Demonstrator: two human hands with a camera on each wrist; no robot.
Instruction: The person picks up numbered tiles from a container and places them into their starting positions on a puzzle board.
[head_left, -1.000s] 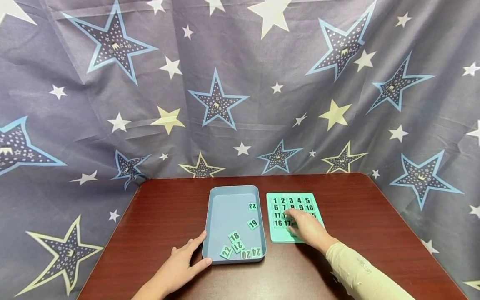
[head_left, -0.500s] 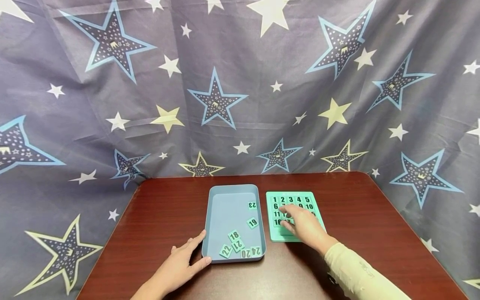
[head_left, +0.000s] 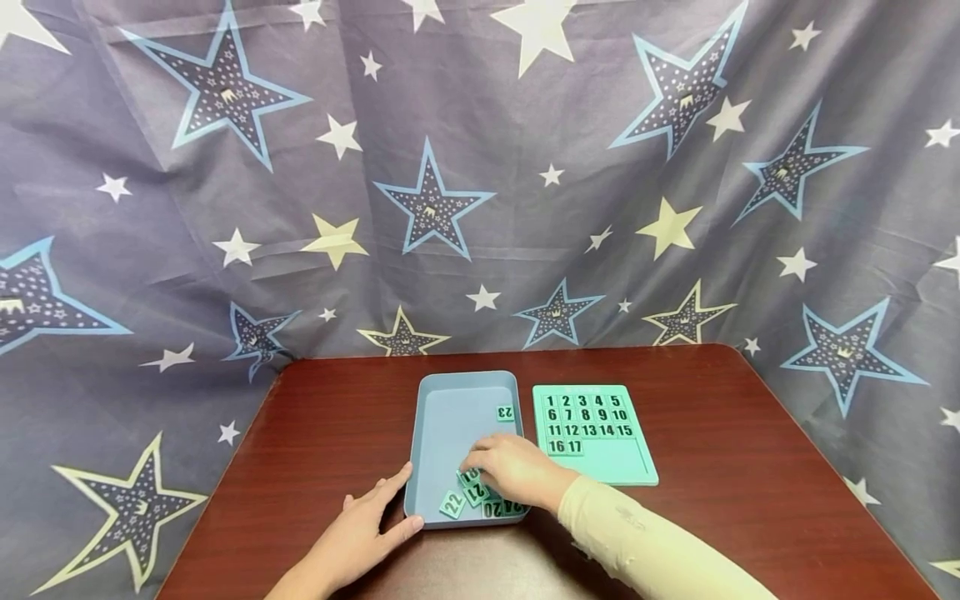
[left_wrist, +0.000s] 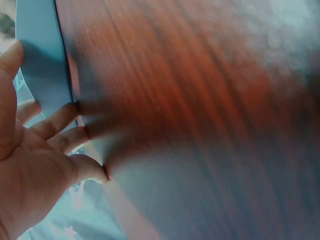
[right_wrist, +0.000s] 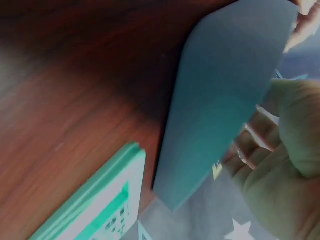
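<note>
A blue-grey tray (head_left: 450,417) holds several green number tiles. My right hand (head_left: 525,473) reaches into it, fingers bent down at the 18 tile (head_left: 468,478); I cannot tell whether they pinch it. Tiles 22 (head_left: 452,503), 21 (head_left: 476,494) and 20 (head_left: 492,509) lie close by, 24 is partly covered, and 19 is hidden under the hand. Farther back is tile 23 (head_left: 506,412). My left hand (head_left: 360,533) touches the tray's left side with fingers extended. In the right wrist view, the tray's wall (right_wrist: 215,100) hides the fingertips.
Right of the tray lies a green number board (head_left: 615,471), tiles 1 to 17 set in order in its rows and a bare strip after 17. A dark red wooden table (head_left: 330,408) carries both. Behind it hangs a star-patterned curtain (head_left: 525,233).
My right hand has moved left from over the board into the tray, uncovering the board's tiles and covering tile 19. The 18 tile has shifted slightly. My left hand stays at the tray.
</note>
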